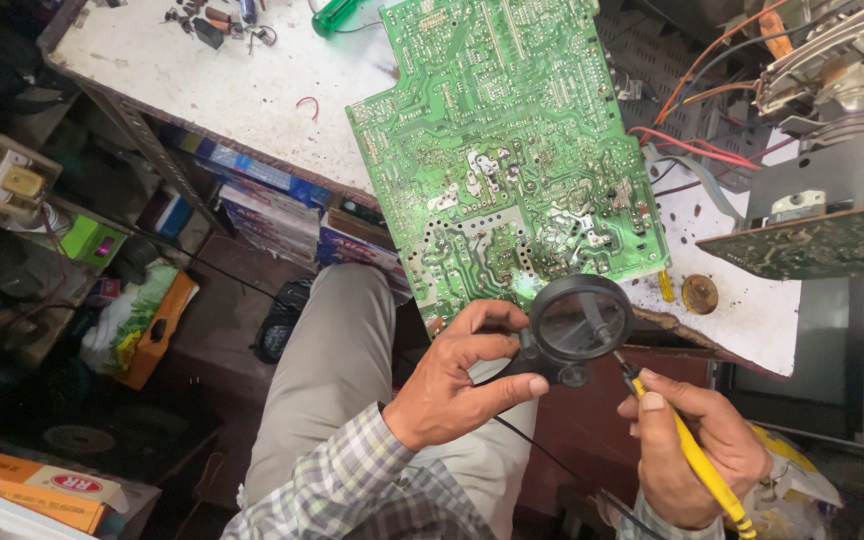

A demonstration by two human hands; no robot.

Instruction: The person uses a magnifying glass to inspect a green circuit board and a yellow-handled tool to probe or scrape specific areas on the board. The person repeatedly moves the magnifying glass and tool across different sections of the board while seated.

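Observation:
A large green circuit board [497, 140] lies solder side up on a white workbench [222, 85], its near corner hanging past the bench edge. My left hand [452, 375] grips the black handle of a lit round magnifier [580, 320], held over that near corner. My right hand [687, 445] holds a yellow probe [697, 460] like a pen. Its metal tip points up and left and reaches the magnifier's lower right rim.
A picture tube assembly with a small board [832, 130] and red and orange wires [702, 150] stands at right. A green-handled screwdriver [334, 14] and small parts lie at the bench's far end. Boxes fill shelves below. My knee [337, 380] is under the bench edge.

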